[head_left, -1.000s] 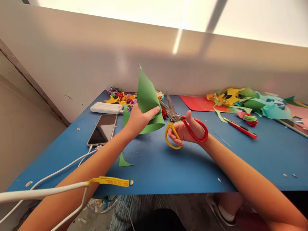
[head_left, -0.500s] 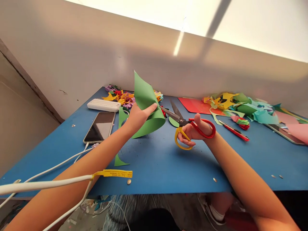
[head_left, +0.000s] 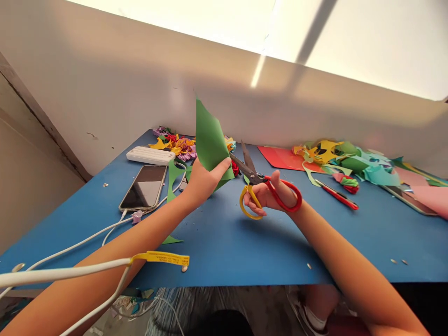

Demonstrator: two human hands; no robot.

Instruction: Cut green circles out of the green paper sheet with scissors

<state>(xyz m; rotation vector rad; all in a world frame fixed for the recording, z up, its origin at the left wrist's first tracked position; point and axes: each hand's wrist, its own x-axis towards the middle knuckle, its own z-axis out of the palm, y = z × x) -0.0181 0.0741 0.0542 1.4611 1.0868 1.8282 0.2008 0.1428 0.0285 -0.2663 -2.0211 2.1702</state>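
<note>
My left hand (head_left: 207, 181) pinches a bent sheet of green paper (head_left: 209, 135) above the table, thumb across its lower right part. From the right, my right hand (head_left: 271, 193) holds scissors (head_left: 255, 177) by one red and one yellow handle, fingers through the loops. The dark blades are spread apart and point up and left, their lower tip close to the paper's right edge by my left thumb. Whether that tip touches the paper I cannot tell. Green paper offcuts (head_left: 172, 179) lie under and beside my left forearm.
On the blue table (head_left: 231, 252) are a phone (head_left: 144, 187), a white power bank (head_left: 150, 155), crumpled colored paper (head_left: 182, 145), a red sheet (head_left: 285, 157), a red cutter (head_left: 338, 195) and paper scraps (head_left: 353, 156). White cables (head_left: 70, 274) cross at the left.
The scissors and my right hand have moved left, closer to my left hand. The green paper has turned, and its lower curled part shows less.
</note>
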